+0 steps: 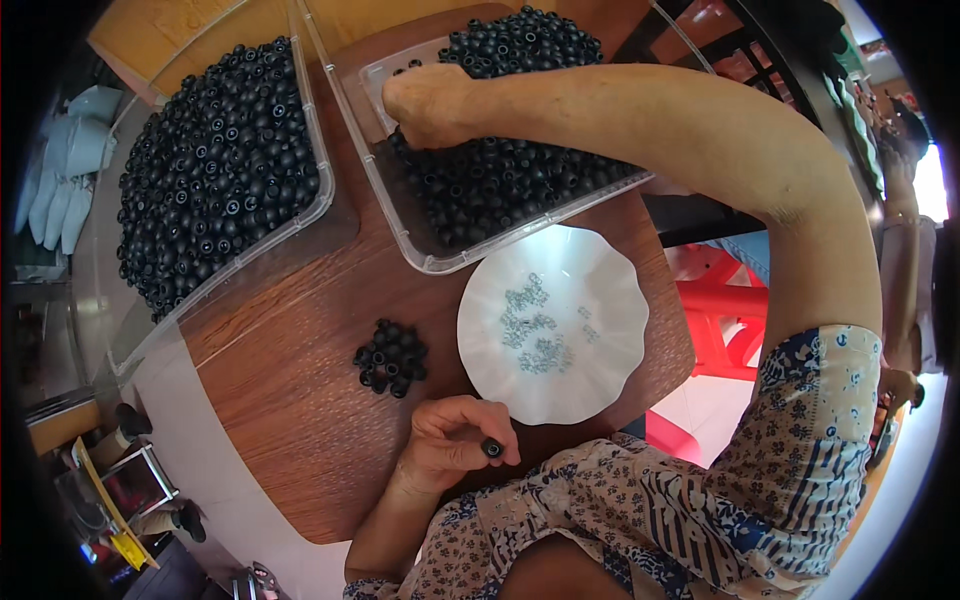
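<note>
Near the table's front edge, my left hand point(455, 440) pinches a small black hollow cap point(493, 448) between thumb and fingers, its round opening facing up. My right hand point(428, 105) is down inside the right clear plastic bin point(430, 262), at its left side, by the heaped black caps point(500, 195). Its fingers are curled in and partly hidden, so what they hold, if anything, does not show. Just beyond my left hand lies a white wavy-rimmed plate point(615, 275) with many tiny clear rings point(535, 325). Left of the plate, a small pile of black caps point(391, 357) rests on the wood.
A second clear bin point(325, 185), filled with black caps point(215, 165), stands at the left. Both bins are at the far side of the brown wooden table point(290, 420). A red plastic stool point(725, 300) is beyond the table's right edge. Another person point(905, 240) is at the far right.
</note>
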Tool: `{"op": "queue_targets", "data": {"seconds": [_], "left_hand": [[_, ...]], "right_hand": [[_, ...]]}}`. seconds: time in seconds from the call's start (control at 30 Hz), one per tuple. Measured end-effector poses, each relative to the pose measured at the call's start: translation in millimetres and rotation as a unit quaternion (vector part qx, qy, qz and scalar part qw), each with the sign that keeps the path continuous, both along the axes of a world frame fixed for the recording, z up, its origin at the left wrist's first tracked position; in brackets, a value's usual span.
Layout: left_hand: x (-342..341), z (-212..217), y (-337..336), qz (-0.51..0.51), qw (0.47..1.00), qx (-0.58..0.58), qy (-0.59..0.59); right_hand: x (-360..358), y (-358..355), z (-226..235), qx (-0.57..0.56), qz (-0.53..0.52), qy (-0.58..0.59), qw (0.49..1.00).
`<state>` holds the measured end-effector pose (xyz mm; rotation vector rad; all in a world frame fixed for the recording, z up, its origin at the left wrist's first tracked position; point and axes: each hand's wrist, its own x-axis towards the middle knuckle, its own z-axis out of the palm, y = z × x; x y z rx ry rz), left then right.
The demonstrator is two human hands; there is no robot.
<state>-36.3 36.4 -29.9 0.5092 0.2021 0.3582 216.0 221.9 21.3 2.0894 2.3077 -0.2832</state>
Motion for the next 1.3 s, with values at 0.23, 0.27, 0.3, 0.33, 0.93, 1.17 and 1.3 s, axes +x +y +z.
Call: {"op": "queue_targets", "data": {"seconds": [0.23, 0.27, 0.3, 0.33, 0.93, 1.17, 1.3], "left_hand": [[0.8, -1.4, 3.6, 0.019, 1.0, 0.011, -0.009], [1.2, -0.4, 4.9, 0.023, 1.0, 0.014, -0.01], [2.1, 0.1, 3.9, 0.024, 1.0, 0.012, -0.01], [3.2, 0.8, 3.2, 0.025, 1.0, 0.012, -0.01], [25.6, 7.8, -15.9, 0.133, 0.989, 0.067, 0.021], [73.3, 36.8, -15.9, 0.153, 0.988, 0.036, -0.003], [80.4, 39.7, -28.4, 0.159, 0.986, 0.055, 0.009]], "right_hand": [[-5.5, -2.7, 1.5, 0.036, 0.047, -0.011, 0.998], [-4.6, -2.2, 6.6, 0.04, 0.051, -0.014, 0.998], [-2.7, -4.1, 11.5, 0.042, 0.055, -0.019, 0.997], [3.2, -2.0, 18.1, 0.043, 0.058, -0.022, 0.997], [-28.8, -246.4, 84.8, 0.099, -0.086, 0.569, 0.812], [-7.2, -267.0, 56.3, 0.05, -0.109, 0.63, 0.767], [-11.8, -278.2, 53.5, 0.05, -0.113, 0.699, 0.704]]}}
